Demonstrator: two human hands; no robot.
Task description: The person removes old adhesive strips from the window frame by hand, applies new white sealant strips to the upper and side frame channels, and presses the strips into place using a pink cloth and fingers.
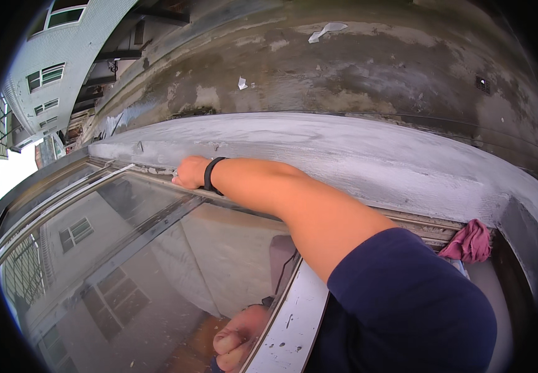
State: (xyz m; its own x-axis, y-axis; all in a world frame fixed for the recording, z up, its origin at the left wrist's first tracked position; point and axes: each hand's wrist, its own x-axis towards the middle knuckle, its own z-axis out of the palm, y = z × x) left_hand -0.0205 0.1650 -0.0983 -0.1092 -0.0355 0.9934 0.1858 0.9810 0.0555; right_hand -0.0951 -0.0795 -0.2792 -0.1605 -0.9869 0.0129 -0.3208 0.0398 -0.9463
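Daylight, outdoors. Pale, rough ledge runs just beyond the right hand and on to its right. Past the ledge, ground: grey-brown, blotchy, stained; two white scraps lie on it, with a small dark grate well off to the hand's right. Far left of the same hand, pale building wall, rows of light-framed windows; bright sky below it in view. Large window pane between right hand and left hand, carrying reflections of a facade; left hand seen through glass.
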